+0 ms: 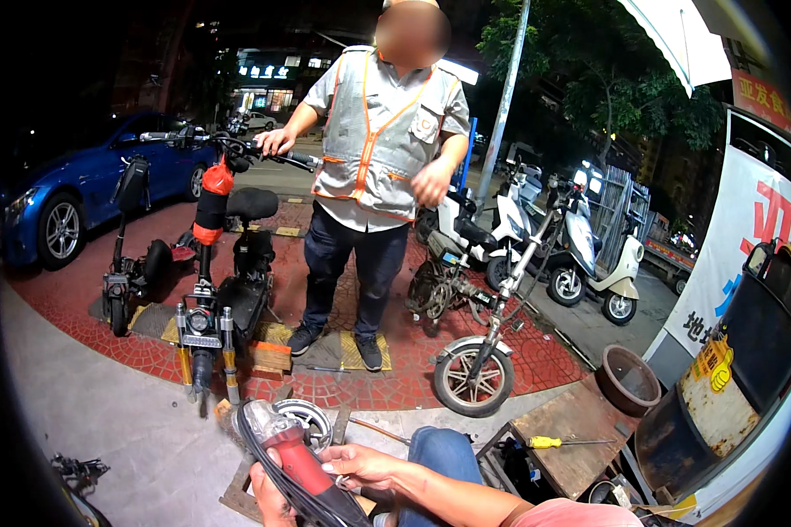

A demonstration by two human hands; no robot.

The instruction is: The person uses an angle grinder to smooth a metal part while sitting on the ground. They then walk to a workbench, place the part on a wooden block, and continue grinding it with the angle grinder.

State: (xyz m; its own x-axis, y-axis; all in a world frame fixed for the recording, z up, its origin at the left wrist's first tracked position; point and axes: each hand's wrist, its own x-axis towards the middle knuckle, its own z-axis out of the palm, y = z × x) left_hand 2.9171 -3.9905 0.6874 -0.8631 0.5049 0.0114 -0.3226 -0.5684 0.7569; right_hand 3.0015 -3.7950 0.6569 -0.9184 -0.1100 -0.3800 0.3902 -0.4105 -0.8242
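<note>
A red and black power tool that looks like an angle grinder (pixel 301 457) is tilted in front of me at the lower middle. Its black cord (pixel 257 439) runs in loops along the left side of the tool. From below and the left, my left hand (pixel 271 496) is wrapped round tool and cord together. My right hand (pixel 360 464) reaches in from the right, fingers curled against the red housing; exactly what its fingertips pinch is hard to see. Just beyond the tool lies a small spoked wheel (pixel 312 417), partly hidden by it.
A yellow-handled screwdriver (pixel 545 443) lies on a low wooden table (pixel 580 465) at my right, near a brown basin (pixel 628 379) and a rusty barrel (pixel 721 386). Ahead, a person in a grey vest (pixel 365 132) holds an electric scooter's handlebar (pixel 272 155). A folding bike (pixel 475 378) stands right of them.
</note>
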